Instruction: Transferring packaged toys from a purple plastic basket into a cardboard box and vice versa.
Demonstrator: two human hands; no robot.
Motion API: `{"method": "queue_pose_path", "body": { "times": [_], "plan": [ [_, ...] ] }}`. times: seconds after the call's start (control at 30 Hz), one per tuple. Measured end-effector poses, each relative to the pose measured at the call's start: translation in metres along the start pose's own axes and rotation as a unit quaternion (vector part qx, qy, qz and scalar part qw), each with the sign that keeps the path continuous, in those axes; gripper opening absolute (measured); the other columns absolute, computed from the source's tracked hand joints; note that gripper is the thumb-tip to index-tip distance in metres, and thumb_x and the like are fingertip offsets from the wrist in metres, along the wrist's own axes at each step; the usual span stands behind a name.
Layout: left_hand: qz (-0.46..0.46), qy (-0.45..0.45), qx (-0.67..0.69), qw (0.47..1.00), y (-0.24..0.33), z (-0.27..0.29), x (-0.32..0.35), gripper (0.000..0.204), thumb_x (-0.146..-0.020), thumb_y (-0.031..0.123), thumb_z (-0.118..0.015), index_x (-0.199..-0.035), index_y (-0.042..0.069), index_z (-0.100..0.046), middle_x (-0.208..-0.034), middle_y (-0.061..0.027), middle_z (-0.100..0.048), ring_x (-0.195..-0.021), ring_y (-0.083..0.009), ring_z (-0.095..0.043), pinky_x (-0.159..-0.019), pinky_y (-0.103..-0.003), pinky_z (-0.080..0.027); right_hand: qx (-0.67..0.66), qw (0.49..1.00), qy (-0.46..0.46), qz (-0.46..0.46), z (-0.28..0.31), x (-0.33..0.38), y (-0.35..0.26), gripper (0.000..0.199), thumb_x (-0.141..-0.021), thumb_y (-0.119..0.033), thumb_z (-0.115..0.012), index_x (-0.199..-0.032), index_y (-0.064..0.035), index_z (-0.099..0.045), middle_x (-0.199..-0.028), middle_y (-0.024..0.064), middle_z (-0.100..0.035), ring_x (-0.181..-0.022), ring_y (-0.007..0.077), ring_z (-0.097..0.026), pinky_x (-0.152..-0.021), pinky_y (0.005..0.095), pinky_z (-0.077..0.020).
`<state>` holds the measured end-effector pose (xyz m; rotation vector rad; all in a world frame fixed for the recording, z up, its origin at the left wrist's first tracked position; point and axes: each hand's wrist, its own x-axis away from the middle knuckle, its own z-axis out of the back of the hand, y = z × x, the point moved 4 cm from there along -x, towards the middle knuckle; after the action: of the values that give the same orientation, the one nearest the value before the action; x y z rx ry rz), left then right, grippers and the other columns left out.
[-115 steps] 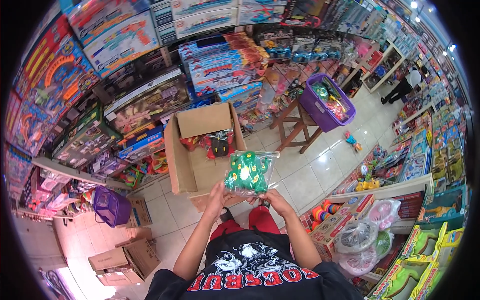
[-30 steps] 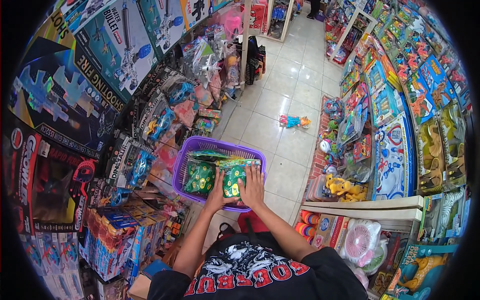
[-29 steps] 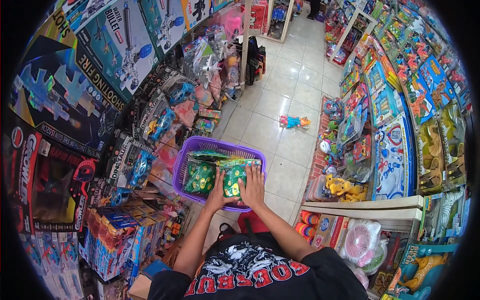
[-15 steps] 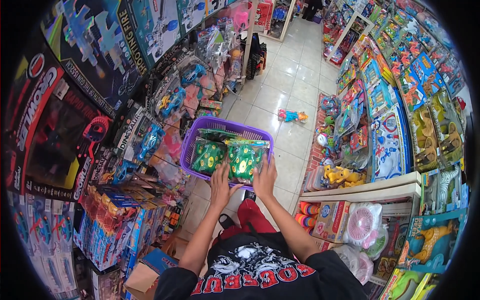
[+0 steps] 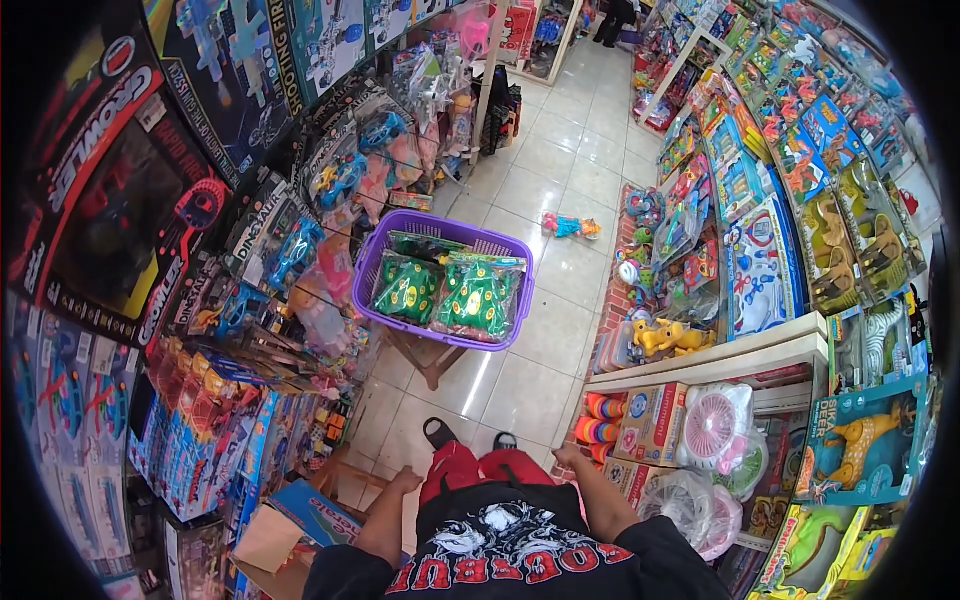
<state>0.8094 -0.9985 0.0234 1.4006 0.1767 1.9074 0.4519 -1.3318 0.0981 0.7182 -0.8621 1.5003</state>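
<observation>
A purple plastic basket (image 5: 372,268) was seen resting on a small wooden stool (image 5: 428,358) on the tiled floor (image 5: 560,190) of a toy-shop aisle. Two green packets in clear wrapping lay in the basket: one packet (image 5: 404,288) toward its left wall, the other packet (image 5: 478,298) just beside it toward the right wall, the two touching or nearly so. Flat packets were tucked behind them along the far wall of the basket.

Both hands were held low, close to the body and well apart from the basket. The left hand (image 5: 405,480) was seen beside the left thigh with its fingers curled loosely inward, and nothing was held in it. The right hand (image 5: 568,458) was seen beside the right thigh, its fingers likewise curled, with nothing gripped; how tightly they were closed could not be told at that size. Red trousers and black sandals were seen between the hands.

To the left, shelves (image 5: 250,250) were packed with boxed and bagged toys, and an open cardboard box (image 5: 285,530) lay on the floor near the left hand. To the right, a low shelf (image 5: 700,355) carried a pink toy fan (image 5: 715,425) and yellow toy animals (image 5: 665,335). A small doll (image 5: 570,226) lay on the floor beyond the basket.
</observation>
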Motion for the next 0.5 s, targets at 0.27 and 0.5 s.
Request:
{"method": "queue_pose_path", "body": {
  "times": [0.27,0.5],
  "plan": [
    [0.126,0.046,0.185,0.974,-0.009,-0.028,0.065,0.054,-0.088,0.02,-0.054,-0.14,0.008,-0.042,-0.104,-0.0172,-0.067,-0.089,-0.0276,-0.065,-0.078,-0.04,-0.053,-0.043,0.996,0.017,0.078,0.013,0.055,0.014,0.037,-0.087,-0.031,-0.058,-0.1,0.0031,-0.066,-0.088,0.0194,-0.069,-0.073,0.0248,-0.069,-0.067,0.0377,-0.0544],
    [0.102,0.226,0.399,0.883,0.057,-0.09,0.115,0.033,-0.088,0.023,-0.058,-0.112,0.003,-0.065,-0.09,-0.0139,-0.067,-0.077,-0.017,-0.063,-0.07,-0.035,-0.053,-0.167,0.981,-0.06,0.078,-0.038,0.006,0.077,0.042,-0.09,-0.033,-0.055,-0.106,0.0052,-0.064,-0.082,0.0156,-0.069,-0.067,0.0259,-0.069,-0.056,0.0381,-0.0536]
  ]
}}
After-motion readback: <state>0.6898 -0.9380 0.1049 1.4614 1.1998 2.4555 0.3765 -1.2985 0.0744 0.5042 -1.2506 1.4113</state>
